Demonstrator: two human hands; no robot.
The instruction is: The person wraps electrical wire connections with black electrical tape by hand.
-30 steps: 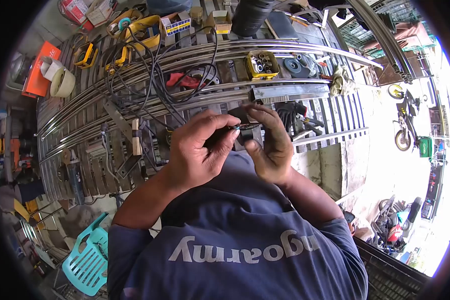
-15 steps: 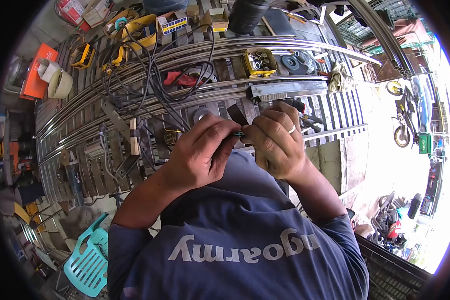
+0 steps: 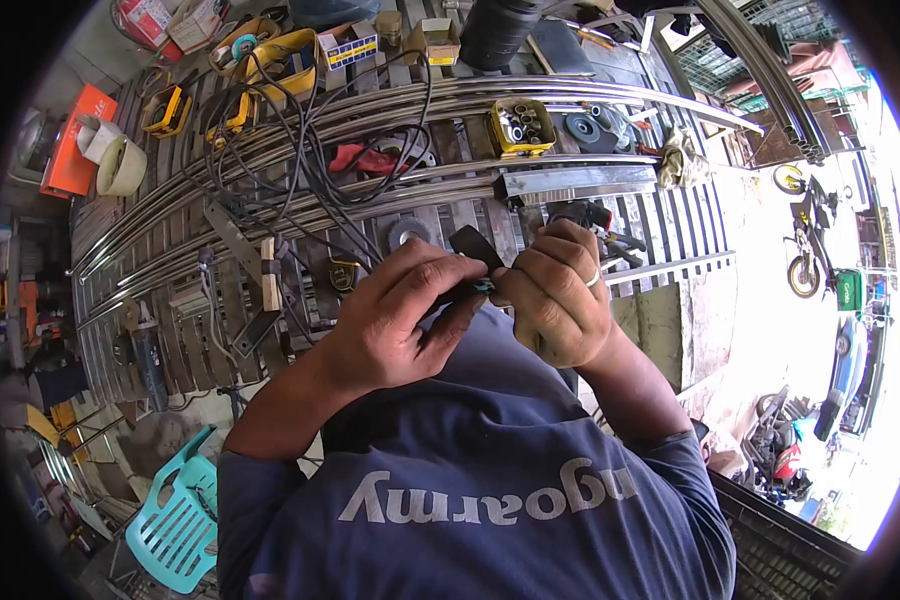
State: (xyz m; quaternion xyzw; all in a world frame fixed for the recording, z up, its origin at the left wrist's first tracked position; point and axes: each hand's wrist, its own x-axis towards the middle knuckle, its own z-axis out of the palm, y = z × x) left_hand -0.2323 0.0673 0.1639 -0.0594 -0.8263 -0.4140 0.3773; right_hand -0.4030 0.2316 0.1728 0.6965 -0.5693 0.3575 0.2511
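Close in front of my chest, my left hand (image 3: 400, 315) pinches a small dark object (image 3: 475, 250) whose flat black end sticks up between the two hands. A tiny green-blue part (image 3: 483, 286) shows at the fingertips. My right hand (image 3: 558, 295), with a ring on one finger, has its fingers curled and meets the same object from the other side. Its fingertips are partly hidden. Beyond the hands lie a round metal disc (image 3: 407, 232) and a shiny rectangular metal tube (image 3: 578, 182) on the slatted table (image 3: 460, 212).
Long metal rods (image 3: 450, 92) cross the table with tangled black cables (image 3: 305, 150). Behind are a yellow box of metal rings (image 3: 522, 127), a red cloth (image 3: 365, 160) and a dark cylinder (image 3: 495, 35). A turquoise chair (image 3: 175, 520) stands at lower left.
Both hands have shifted slightly downward. The black end of the object has turned and shows more broadly between them.
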